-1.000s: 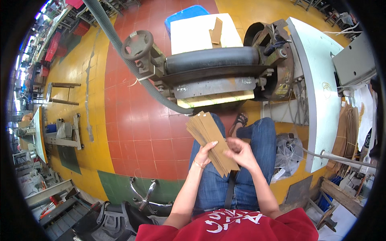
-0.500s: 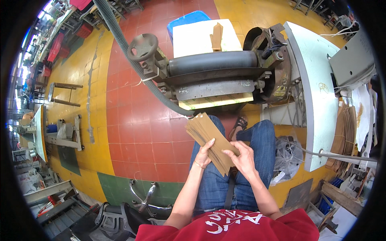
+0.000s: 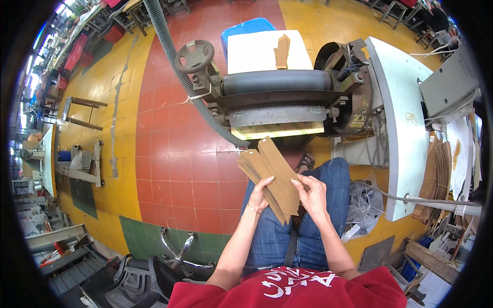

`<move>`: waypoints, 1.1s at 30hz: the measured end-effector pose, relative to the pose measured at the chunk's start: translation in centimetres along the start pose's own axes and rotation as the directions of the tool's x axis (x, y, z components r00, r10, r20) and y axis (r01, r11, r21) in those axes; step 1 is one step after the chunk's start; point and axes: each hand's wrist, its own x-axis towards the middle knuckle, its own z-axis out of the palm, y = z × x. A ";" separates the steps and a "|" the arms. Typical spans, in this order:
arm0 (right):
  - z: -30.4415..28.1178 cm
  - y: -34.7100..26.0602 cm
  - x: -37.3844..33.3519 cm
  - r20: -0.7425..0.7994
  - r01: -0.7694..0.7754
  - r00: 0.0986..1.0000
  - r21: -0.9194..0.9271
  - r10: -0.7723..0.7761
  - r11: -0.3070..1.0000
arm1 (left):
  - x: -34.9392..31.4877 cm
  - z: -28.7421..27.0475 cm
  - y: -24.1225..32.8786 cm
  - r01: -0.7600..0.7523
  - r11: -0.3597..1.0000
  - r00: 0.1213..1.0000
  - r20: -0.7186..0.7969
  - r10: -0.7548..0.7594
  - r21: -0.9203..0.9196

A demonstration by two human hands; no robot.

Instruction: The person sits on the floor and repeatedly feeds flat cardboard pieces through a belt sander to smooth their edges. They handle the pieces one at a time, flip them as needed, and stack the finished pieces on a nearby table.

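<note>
Over my lap I hold a fanned stack of thin flat brown strips (image 3: 251, 163), pointed at the lower end; whether they are leather or board I cannot tell. My left hand (image 3: 258, 198) is closed on the stack's left edge, thumb on top. The uppermost strip (image 3: 278, 169) lies slanted across the others, set off to the right. Its right edge is pinched between thumb and fingers of my right hand (image 3: 313, 196). Just beyond the stack stands a roller machine with a dark roller (image 3: 277, 81) and a metal guard plate (image 3: 277, 115).
Behind the roller, a white board (image 3: 244, 54) carries another brown piece (image 3: 282, 53), beside a blue bin (image 3: 255, 25). A grey hose (image 3: 172, 61) and handwheel (image 3: 195, 55) stand left, a pale tabletop (image 3: 405, 128) right. Near my right leg lies a clear plastic bag (image 3: 365, 205).
My right hand has shifted the uppermost strip a little up and to the right, so more of the stack shows beneath it. The left hand keeps its grip. The view has shifted slightly.
</note>
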 end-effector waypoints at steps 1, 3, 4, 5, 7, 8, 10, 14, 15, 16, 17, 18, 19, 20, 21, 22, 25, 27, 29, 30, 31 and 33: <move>-0.2 -0.2 0.2 -0.044 0.116 0.992 -0.024 -0.117 0.993 | 0.1 -0.2 0.0 -0.014 0.999 1.000 0.011 0.014 -0.029; -0.7 -0.6 1.0 -0.096 0.314 0.943 -0.057 -0.318 0.948 | 0.0 -0.5 0.1 -0.036 0.997 0.998 0.043 0.039 -0.075; -1.0 -0.7 1.5 -0.067 0.296 0.954 0.029 -0.293 0.955 | 0.0 -0.6 0.2 -0.043 0.995 0.996 0.070 0.049 -0.092; -1.3 -0.8 2.2 -0.074 0.364 0.930 0.022 -0.361 0.931 | 0.0 -0.6 0.3 -0.048 0.993 0.994 0.098 0.058 -0.109; -1.5 -0.6 3.8 -0.169 0.448 0.882 0.013 -0.440 0.894 | -0.1 -0.6 0.5 -0.034 0.993 0.993 0.109 0.047 -0.114; -1.4 -0.2 4.5 -0.206 0.366 0.914 0.048 -0.350 0.929 | -0.1 -0.5 0.5 -0.028 0.992 0.989 0.138 0.046 -0.124; -0.8 0.9 5.6 -0.084 0.090 0.995 0.406 -0.060 0.910 | 0.0 -0.2 0.5 -0.029 0.993 0.992 0.119 0.042 -0.112; 0.7 3.6 5.6 0.056 -0.266 0.958 0.548 0.283 0.793 | -0.1 0.2 0.5 -0.062 0.998 0.996 0.068 0.064 -0.032; 0.9 4.0 5.9 0.070 -0.245 0.965 0.576 0.252 0.780 | -0.1 0.3 0.5 -0.059 0.998 0.996 0.064 0.061 -0.030; 1.1 4.3 6.4 0.085 -0.256 0.963 0.595 0.257 0.762 | -0.1 0.3 0.5 -0.054 0.998 0.996 0.069 0.056 -0.029; 1.3 4.3 7.0 0.112 -0.330 0.937 0.597 0.331 0.731 | -0.2 0.4 0.5 -0.056 0.997 0.994 0.094 0.060 -0.045; 1.2 4.2 8.2 0.085 -0.245 0.966 0.612 0.245 0.752 | -0.2 0.4 0.5 -0.041 0.998 0.995 0.094 0.045 -0.042; 1.4 3.9 9.8 0.053 -0.147 0.987 0.668 0.151 0.730 | -0.2 0.4 0.6 -0.032 0.998 0.993 0.112 0.038 -0.054; 2.0 3.3 11.9 -0.152 -0.021 0.981 0.550 0.125 0.835 | -0.3 0.4 0.6 -0.021 0.997 0.988 0.151 0.032 -0.074; 1.9 2.9 12.3 -0.177 0.003 0.979 0.504 0.100 0.863 | -0.3 0.4 0.7 -0.012 0.998 0.993 0.120 0.019 -0.058; 1.9 2.5 12.7 -0.234 -0.081 0.957 0.354 0.172 0.932 | -0.3 0.5 0.7 -0.003 0.999 0.994 0.112 0.008 -0.050; 1.5 1.7 8.6 -0.262 -0.057 0.959 0.185 0.105 0.981 | -0.1 0.6 0.8 -0.040 0.999 0.995 0.090 0.042 -0.017; 0.3 1.4 3.5 0.102 -0.046 0.994 0.107 0.035 0.993 | -0.1 0.6 0.4 -0.025 0.999 0.997 0.072 0.028 -0.037; -1.2 1.0 0.0 0.391 -0.154 0.912 0.038 0.127 0.987 | -0.1 0.5 0.1 -0.017 1.000 0.998 0.059 0.018 -0.013; -1.2 0.5 -0.6 0.263 0.024 0.965 -0.091 0.001 0.996 | 0.1 0.5 0.2 -0.022 1.000 0.994 0.107 0.022 -0.004; -1.6 0.0 -0.9 0.135 0.229 0.969 -0.187 -0.206 0.955 | 0.1 0.4 0.1 -0.019 1.000 0.997 0.078 0.018 0.003; -2.3 -0.9 0.7 0.048 0.360 0.933 -0.141 -0.357 0.922 | 0.2 0.2 0.1 -0.035 0.999 0.995 0.095 0.035 -0.004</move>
